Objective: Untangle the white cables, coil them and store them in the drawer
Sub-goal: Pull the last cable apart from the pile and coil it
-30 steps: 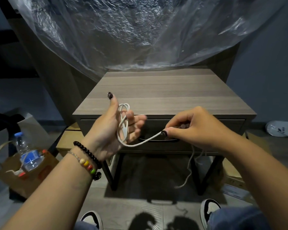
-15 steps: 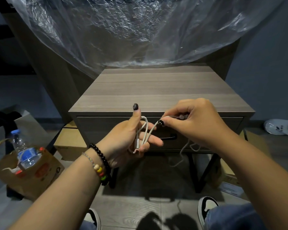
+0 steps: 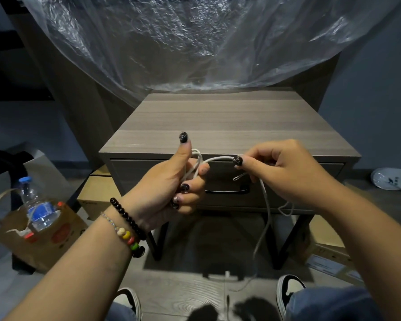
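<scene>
My left hand (image 3: 171,188) grips several loops of a white cable (image 3: 218,158), thumb up and fingers curled around the coil. A short span of the cable runs right to my right hand (image 3: 285,172), which pinches it between thumb and forefinger. From there the loose end hangs down past the drawer (image 3: 287,179) to the floor, where its plug lies between my shoes. Both hands are in front of the shut drawer of a grey wooden bedside table (image 3: 229,121), just above its black handle (image 3: 227,191).
Clear plastic sheeting (image 3: 195,42) hangs behind the table. A paper bag with a water bottle (image 3: 36,205) stands on the floor at left. Cardboard boxes (image 3: 329,249) lie under and right of the table. A white shoe (image 3: 391,180) lies at far right.
My left hand has closed around the coil and its fingers have curled in. My right hand has drawn a new span of cable rightward, away from the left hand, and more cable hangs to the floor.
</scene>
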Available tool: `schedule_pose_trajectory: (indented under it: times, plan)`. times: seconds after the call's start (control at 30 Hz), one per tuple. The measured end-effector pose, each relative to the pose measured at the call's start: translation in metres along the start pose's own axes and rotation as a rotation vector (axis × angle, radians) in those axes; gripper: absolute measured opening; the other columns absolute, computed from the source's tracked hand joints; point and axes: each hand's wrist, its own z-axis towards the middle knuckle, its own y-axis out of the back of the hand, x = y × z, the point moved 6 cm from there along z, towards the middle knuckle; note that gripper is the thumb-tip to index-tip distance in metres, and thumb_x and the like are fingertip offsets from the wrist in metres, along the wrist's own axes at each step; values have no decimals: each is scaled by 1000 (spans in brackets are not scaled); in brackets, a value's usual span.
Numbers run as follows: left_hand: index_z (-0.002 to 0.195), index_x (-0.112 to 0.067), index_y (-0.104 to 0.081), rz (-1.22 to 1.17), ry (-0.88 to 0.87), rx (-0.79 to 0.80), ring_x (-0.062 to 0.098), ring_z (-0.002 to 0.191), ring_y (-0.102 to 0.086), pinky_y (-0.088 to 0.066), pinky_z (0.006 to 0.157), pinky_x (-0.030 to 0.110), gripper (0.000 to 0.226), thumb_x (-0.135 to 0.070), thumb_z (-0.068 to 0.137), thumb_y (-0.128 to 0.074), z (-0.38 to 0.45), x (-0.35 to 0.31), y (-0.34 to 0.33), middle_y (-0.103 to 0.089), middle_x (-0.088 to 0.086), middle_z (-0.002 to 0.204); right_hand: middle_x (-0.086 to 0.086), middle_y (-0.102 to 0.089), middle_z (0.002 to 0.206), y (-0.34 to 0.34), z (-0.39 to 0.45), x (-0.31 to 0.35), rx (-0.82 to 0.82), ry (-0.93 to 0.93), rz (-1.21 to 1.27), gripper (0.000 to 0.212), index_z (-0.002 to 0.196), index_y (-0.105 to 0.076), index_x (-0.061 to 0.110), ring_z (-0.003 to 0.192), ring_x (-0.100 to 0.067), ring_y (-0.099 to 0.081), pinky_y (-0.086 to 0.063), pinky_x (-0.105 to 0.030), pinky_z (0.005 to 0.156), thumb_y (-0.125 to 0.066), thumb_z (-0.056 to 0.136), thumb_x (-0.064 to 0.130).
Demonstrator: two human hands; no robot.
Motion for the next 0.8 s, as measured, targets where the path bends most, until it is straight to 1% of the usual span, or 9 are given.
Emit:
schedule_pose_trajectory:
  times: [0.07,0.17,0.27,0.33,0.47,0.5,0.67,0.73,0.8]
  plan:
    - [71,-17,-47,-86,-38,-22,4,34,-20,-18,33,13,54,-66,84,-30,0,-4,3,-25,-4,53,3,-64,63,-2,0,-1,26,-33,55,20,78,-73,26,55,0,-52,-41,-14,52,-58,89,30]
    - [68,-18,-46,-274,-119,-92,2,34,-21,-14,34,15,52,-65,86,-33,0,-12,16,-24,-8,51,2,-61,61,-1,-1,-5,68,-79,64,23,79,-74,25,58,-10,-52,-42,-24,56,-55,91,28]
    - [69,-18,-47,-401,-175,-185,2,34,-23,-15,32,15,51,-65,88,-35,-1,-21,39,-25,-9,51,-7,-54,62,6,-1,-7,11,-94,103,26,79,-74,21,59,-15,-44,-34,-31,58,-53,92,27]
    - [72,-18,-46,-332,-161,-233,3,35,-22,-14,34,16,50,-63,91,-33,-2,-21,44,-24,-8,52,-14,-52,62,8,-1,-4,-42,-69,117,25,82,-74,20,60,-18,-42,-31,-30,59,-53,94,25]
    - [77,-17,-47,-158,-78,-265,5,38,-20,-14,37,17,47,-58,95,-32,3,-3,28,-24,-5,55,7,-53,55,-4,-4,-2,-111,-19,76,21,92,-73,23,51,-7,-41,-32,-29,53,-53,92,29]
    - [77,-17,-47,-128,-60,-270,5,38,-21,-15,38,16,47,-57,95,-32,5,2,24,-25,-5,55,8,-53,54,-7,-4,-2,-129,-5,43,22,94,-73,24,49,-6,-41,-33,-29,52,-52,93,30]
    - [82,-15,-48,-21,3,-348,6,35,-24,-19,38,13,49,-59,96,-30,17,24,18,-30,-4,51,6,-65,66,-14,-9,11,-245,150,-329,26,105,-71,24,59,-17,-58,-49,-37,56,-48,96,31]
    - [83,-15,-48,-19,37,-360,6,35,-25,-19,38,13,51,-62,94,-31,20,32,15,-32,-5,50,7,-68,72,-20,-12,23,-264,254,-464,33,107,-70,26,62,-18,-62,-51,-37,53,-41,93,34]
    - [84,-15,-48,-22,63,-373,6,36,-26,-20,38,14,52,-63,94,-31,21,36,15,-34,-4,51,8,-66,70,-28,-14,31,-235,348,-562,38,111,-68,27,60,-19,-62,-49,-35,47,-36,92,35]
